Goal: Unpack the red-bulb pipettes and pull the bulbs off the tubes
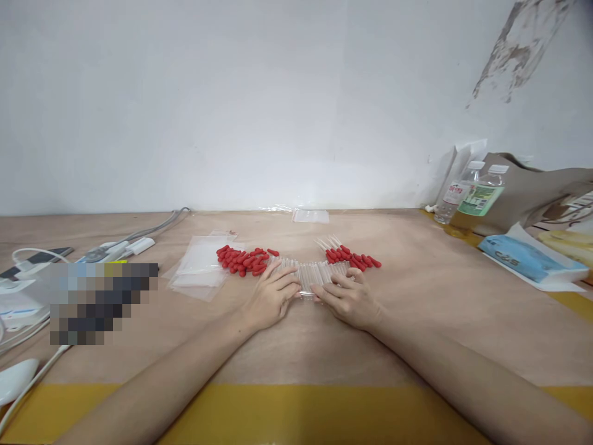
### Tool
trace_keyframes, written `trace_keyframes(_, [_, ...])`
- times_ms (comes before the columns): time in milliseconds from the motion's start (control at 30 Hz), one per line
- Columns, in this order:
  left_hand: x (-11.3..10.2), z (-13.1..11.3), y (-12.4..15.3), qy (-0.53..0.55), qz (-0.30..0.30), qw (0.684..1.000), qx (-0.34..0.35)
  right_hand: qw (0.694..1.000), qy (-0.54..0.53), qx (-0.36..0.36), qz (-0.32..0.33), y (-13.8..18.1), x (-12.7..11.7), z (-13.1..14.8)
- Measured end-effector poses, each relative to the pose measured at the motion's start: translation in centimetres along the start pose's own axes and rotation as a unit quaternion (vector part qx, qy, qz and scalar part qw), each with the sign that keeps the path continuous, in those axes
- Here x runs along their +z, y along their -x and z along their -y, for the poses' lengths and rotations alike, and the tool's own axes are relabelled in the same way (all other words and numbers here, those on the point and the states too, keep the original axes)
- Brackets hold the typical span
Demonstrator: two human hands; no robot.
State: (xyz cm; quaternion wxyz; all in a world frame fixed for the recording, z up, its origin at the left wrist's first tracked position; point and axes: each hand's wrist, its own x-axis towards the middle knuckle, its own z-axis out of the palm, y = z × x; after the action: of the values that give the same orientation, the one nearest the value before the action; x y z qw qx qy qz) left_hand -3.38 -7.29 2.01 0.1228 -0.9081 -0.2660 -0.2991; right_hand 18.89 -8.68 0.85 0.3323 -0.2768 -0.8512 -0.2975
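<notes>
A row of slim clear tubes [314,272] lies side by side on the table, between and under my two hands. At its left end my left hand [278,290] has its fingers bent over the tubes and pressed against them. My right hand [347,296] grips the right end the same way, thumb side toward the middle. Beyond my left hand is a heap of red rubber bulbs [243,261]. A smaller group of red bulbs [354,256] lies beyond my right hand, and several thin pale tips [331,241] stick out past it. My palms hide the near tube ends partly.
Clear plastic bags [199,266] lie left of the red heap. Farther left are a white charger [23,296], cables and a blurred-out object [106,303]. At right stand two bottles [482,191] beside a blue tissue pack [528,256]. A white wall closes off the back.
</notes>
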Motion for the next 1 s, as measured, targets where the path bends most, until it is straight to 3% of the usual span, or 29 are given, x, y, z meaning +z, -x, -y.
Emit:
trace_keyframes(67, [-0.1, 0.7, 0.4, -0.001, -0.032, 0.999, -0.031, 0.998, -0.020, 0.051, 0.006, 0.3, -0.2, -1.1])
trace_keyframes(167, [0.0, 1.7, 0.8, 0.005, -0.076, 0.992, -0.100, 0.975, -0.065, 0.213, 0.007, 0.7, -0.4, -3.4])
trace_keyframes(300, [0.6, 2.3, 0.9, 0.011, -0.079, 0.985, -0.154, 0.894, -0.175, 0.413, -0.002, 1.3, -0.3, -6.7])
trace_keyframes(500, [1.9, 3.2, 0.7, -0.026, -0.096, 0.984, -0.145, 0.810, -0.198, 0.552, -0.033, 3.3, 0.5, -11.0])
trace_keyframes(600, [2.3, 3.5, 0.5, -0.025, -0.124, 0.985, -0.114, 0.782, -0.228, 0.580, -0.030, 4.6, 1.3, -12.6])
trace_keyframes(700, [2.5, 3.4, 0.3, -0.021, -0.117, 0.989, -0.091, 0.773, -0.224, 0.592, -0.042, 5.5, 2.2, -13.4])
trace_keyframes(1000, [1.8, 2.0, 0.3, 0.036, -0.077, 0.994, -0.071, 0.788, -0.204, 0.581, -0.003, 6.4, 3.1, -12.9])
